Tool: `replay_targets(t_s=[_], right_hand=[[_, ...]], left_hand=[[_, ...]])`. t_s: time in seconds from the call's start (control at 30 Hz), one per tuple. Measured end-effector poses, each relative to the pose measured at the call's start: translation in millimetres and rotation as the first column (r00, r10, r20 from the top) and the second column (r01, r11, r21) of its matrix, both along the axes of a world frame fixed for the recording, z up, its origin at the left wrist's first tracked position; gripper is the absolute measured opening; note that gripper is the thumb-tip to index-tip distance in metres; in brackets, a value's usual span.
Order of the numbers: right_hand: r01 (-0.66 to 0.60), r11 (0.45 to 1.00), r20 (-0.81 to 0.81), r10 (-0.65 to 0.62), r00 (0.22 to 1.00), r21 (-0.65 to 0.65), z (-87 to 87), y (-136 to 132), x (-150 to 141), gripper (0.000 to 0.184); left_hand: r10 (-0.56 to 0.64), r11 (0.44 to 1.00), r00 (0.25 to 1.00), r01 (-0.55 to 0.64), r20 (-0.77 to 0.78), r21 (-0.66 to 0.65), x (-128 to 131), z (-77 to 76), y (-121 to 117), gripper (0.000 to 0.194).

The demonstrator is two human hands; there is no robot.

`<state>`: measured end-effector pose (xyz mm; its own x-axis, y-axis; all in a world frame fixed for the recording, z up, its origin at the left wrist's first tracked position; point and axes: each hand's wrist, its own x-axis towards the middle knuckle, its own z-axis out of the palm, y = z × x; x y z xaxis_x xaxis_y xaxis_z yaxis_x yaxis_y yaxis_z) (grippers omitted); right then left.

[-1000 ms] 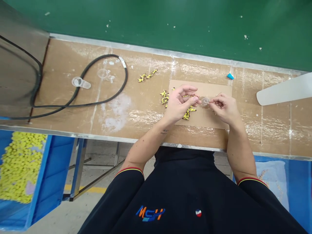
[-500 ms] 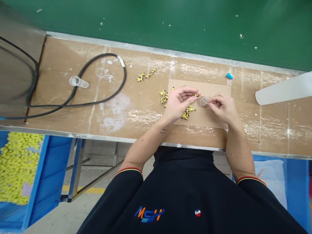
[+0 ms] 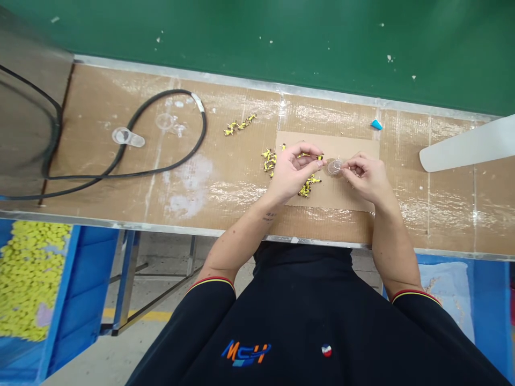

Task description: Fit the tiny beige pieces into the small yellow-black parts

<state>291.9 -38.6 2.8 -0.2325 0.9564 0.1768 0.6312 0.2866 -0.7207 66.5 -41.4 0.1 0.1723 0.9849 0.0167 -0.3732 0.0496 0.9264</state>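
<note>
My right hand [image 3: 368, 179] pinches the clear plastic cap [image 3: 335, 167], left hand [image 3: 292, 171] fingertips pinching a yellow part [image 3: 319, 157] — many yellow parts [image 3: 269, 160] still lie loose on the cardboard sheet [image 3: 358, 145].

Clear round piece [image 3: 335, 167], between left hand [image 3: 292, 170] and right hand [image 3: 364, 178]: too small to tell its form, partly hidden by the hands. Yellow parts [image 3: 309, 186]: too small to tell singly, some hidden under the left hand. Grey object [image 3: 24, 128], left: blurred, cut off by the edge. White panel [image 3: 469, 145], right: cut off. Blue bin [image 3: 90, 279], near left: cut off.
</note>
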Motion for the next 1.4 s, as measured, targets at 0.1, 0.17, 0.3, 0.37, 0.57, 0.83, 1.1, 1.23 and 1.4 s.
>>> replay_targets(t_s=[0.1, 0.17, 0.3, 0.37, 0.57, 0.83, 1.1, 1.23, 1.4], right_hand=[[0.006, 1.000, -0.019, -0.006, 1.000, -0.003, 1.2, 0.0, -0.6, 0.007], [0.017, 1.000, -0.059, -0.017, 0.998, 0.004, 4.2, -1.4, -1.7, 0.005], [0.052, 0.998, -0.239, -0.039, 0.970, 0.045, 13.8, -8.9, -6.7, 0.003], [0.057, 0.995, -0.348, -0.024, 0.937, 0.085, 17.6, -13.2, -10.0, 0.008], [0.013, 0.985, -0.540, 0.084, 0.837, 0.173, 18.1, -18.8, -17.0, 0.018], [0.037, 0.995, -0.498, 0.014, 0.867, 0.093, 18.7, -22.8, -21.5, 0.035], [0.012, 0.993, -0.521, 0.053, 0.852, 0.121, 17.6, -21.9, -21.3, 0.033], [-0.025, 0.989, -0.536, 0.100, 0.838, 0.144, 16.2, -22.0, -21.2, 0.029], [-0.023, 0.995, -0.515, 0.071, 0.854, 0.099, 16.0, -20.8, -21.9, 0.034]], left_hand=[[0.002, 1.000, 1.000, -0.002, 0.002, 0.004, 0.6, 1.2, 0.2, 0.024], [-0.001, 1.000, 1.000, 0.001, 0.002, 0.003, 1.1, 2.2, 0.4, 0.024], [-0.042, 0.999, 0.997, 0.044, 0.064, -0.031, 3.5, 5.0, -0.9, 0.033], [-0.095, 0.992, 0.990, 0.104, 0.102, -0.078, 5.7, 5.8, -3.0, 0.040], [-0.215, 0.959, 0.962, 0.241, 0.171, -0.148, 12.3, 3.3, -9.8, 0.051], [-0.216, 0.965, 0.959, 0.238, 0.181, -0.110, 13.1, -1.4, -10.5, 0.049], [-0.227, 0.960, 0.955, 0.253, 0.193, -0.122, 12.3, 1.6, -11.4, 0.046], [-0.211, 0.969, 0.961, 0.230, 0.180, -0.091, 12.3, 2.9, -11.5, 0.049], [-0.181, 0.980, 0.974, 0.190, 0.133, -0.054, 11.9, 3.3, -11.4, 0.047]])
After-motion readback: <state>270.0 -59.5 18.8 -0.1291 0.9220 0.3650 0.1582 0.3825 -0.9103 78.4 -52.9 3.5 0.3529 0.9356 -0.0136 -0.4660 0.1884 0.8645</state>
